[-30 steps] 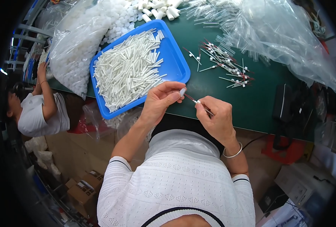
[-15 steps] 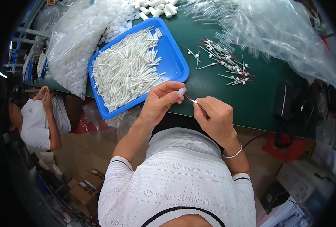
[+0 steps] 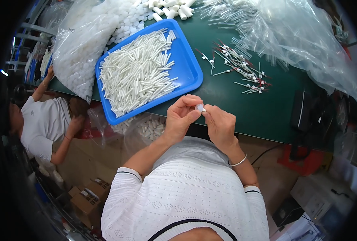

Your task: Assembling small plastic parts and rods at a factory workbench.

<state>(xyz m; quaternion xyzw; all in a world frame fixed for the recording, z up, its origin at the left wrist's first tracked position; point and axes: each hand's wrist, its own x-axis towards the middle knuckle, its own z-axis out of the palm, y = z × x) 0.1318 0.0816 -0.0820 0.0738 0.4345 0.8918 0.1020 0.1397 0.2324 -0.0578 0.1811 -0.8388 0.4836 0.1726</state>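
Note:
My left hand (image 3: 181,116) pinches a small round white cap (image 3: 199,107) between thumb and fingers, just past the table's near edge. Close against it, my right hand (image 3: 220,122) is closed on a thin part with a small white collar, its far side meeting the cap. Most of that part is hidden by my fingers. Similar thin rods with white collars and red wires (image 3: 246,68) lie in a loose group beyond my right hand. A blue tray (image 3: 192,66) heaped with short white sticks (image 3: 136,76) stands beyond my left hand.
A clear bag of white caps (image 3: 76,56) sits left of the tray, white cylinders (image 3: 172,8) behind it. Clear plastic bags with thin tubes (image 3: 283,32) cover the back right. A black box (image 3: 301,108) stands at the right edge. A co-worker (image 3: 44,128) sits at left.
My hands have come together, the right moving left until its thin part meets the cap; the red wire between them no longer shows. The co-worker's hands have moved apart.

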